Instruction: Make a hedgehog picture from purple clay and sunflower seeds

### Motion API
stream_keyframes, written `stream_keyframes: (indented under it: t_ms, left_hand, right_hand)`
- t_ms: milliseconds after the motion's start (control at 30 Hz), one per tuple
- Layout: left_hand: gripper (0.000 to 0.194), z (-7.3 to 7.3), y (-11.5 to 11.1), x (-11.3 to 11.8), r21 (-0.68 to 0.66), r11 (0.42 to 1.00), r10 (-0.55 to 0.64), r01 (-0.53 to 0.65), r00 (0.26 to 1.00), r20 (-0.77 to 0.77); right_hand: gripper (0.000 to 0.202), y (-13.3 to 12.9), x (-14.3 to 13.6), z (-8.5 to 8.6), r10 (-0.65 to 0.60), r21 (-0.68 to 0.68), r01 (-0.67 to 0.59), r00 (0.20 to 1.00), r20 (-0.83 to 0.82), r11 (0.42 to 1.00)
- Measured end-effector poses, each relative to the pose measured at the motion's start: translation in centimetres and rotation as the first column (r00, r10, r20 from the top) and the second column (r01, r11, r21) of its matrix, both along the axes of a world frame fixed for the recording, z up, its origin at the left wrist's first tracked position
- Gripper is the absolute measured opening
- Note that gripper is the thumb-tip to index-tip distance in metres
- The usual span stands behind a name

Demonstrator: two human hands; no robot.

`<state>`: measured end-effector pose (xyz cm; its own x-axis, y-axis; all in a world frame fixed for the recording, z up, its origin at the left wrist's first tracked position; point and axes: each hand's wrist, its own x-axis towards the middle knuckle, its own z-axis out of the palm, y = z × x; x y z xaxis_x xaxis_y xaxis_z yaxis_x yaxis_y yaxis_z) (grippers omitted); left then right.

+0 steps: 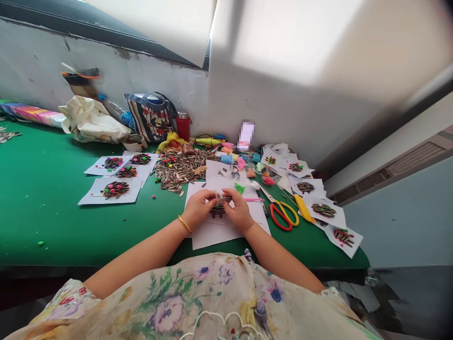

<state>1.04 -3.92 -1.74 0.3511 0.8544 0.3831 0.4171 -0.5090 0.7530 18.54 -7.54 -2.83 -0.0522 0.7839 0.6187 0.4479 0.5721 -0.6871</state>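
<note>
Both hands meet over a sheet of white paper (203,241) in front of me. My left hand (200,208), with a gold bangle at the wrist, has its fingers closed on a small piece of clear plastic (218,194), perhaps a little bag. The fingers of my right hand (239,210) pinch the same plastic from the other side; what is inside it cannot be made out. Just beneath the fingertips, a figure made of striped sunflower seeds (217,211) lies on the paper, partly covered by the hands. A pink stick (255,199) lies right of my right hand.
Scissors (283,215) with red and yellow handles lie to the right. A heap of sunflower seeds (177,167) sits behind the paper, beside bags of coloured clay (267,178). Finished-looking seed cards (116,191) lie left, others (323,211) right. Bags (152,118) and a red flask (183,126) line the wall.
</note>
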Motion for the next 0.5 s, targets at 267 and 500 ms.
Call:
stream_keyframes:
  t_ms: [267, 500]
  left_hand:
    - [0.008, 0.35, -0.21, 0.11, 0.032, 0.999, 0.010, -0.009, 0.999, -0.045]
    - [0.012, 0.57, -0.31, 0.09, 0.099, 0.995, 0.010, -0.003, 0.998, -0.069]
  right_hand:
    - [0.038, -0.05, 0.06, 0.17, 0.026, 0.084, -0.035, 0.994, 0.102, 0.996]
    - [0.040, -0.06, 0.09, 0.57, -0.005, 0.128, -0.014, 0.990, 0.142, 0.992]
